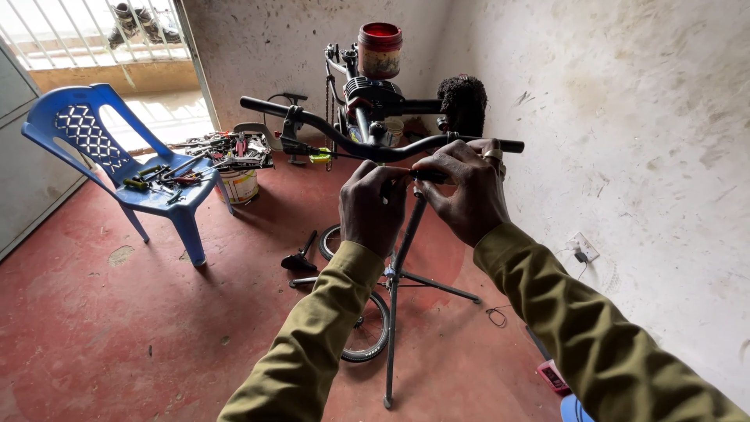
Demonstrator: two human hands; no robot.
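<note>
1. Both arms are extended forward and are covered to the wrists by olive-green sleeves.
2. The left hand is held with its back turned toward the camera; the fingers are curled inward into a closed grasp.
3. The right hand is raised just beside the left, nearly touching it, with the fingers bent and pinched toward the left hand.
4. Both wrists are kept nearly straight.

A round tub with red lid and pale label tops the stand; white bucket beside the chair.
</note>
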